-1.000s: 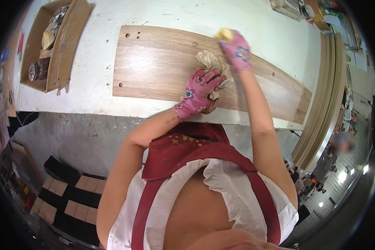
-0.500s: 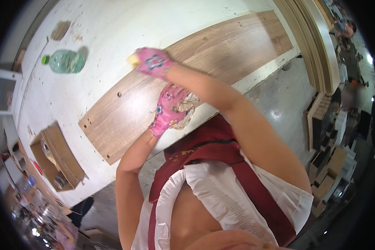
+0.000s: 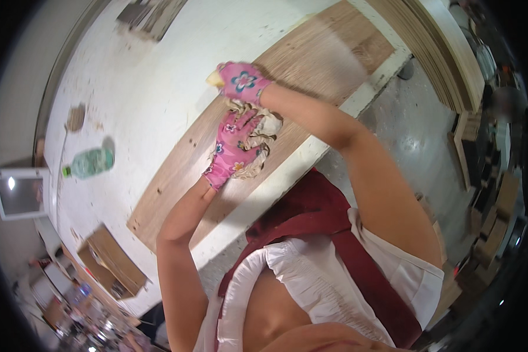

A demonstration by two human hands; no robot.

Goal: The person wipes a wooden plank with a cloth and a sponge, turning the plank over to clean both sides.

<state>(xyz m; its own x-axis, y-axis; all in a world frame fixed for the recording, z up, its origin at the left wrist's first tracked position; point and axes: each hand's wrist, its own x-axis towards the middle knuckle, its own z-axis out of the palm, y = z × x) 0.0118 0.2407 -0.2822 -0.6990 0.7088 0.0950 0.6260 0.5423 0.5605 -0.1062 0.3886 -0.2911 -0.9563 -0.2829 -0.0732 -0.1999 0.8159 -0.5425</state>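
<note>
Rubbing down a wood-grain board (image 3: 317, 61)

Left hand (image 3: 233, 146) clutches a crumpled cream rag (image 3: 268, 125) over the board beneath; right hand (image 3: 242, 82), just beyond, grips a yellow pad (image 3: 213, 79). Even, flat strokes along the grain should serve best.

On the white bench (image 3: 164, 76), the person's left grip (image 3: 233, 149), in a pink flowered glove, holds a crumpled cream cloth (image 3: 268, 124) against the wood-grain board (image 3: 311, 56), while the right grip (image 3: 242, 82), gloved alike, clasps a pale yellow piece (image 3: 214, 79) at the board's far long edge. A green-capped bottle (image 3: 94, 162) is off that edge toward the board's left end, an open cardboard box (image 3: 120, 258) sits just beyond that end, and stacked panels (image 3: 428, 64) flank the board's right end.
</note>
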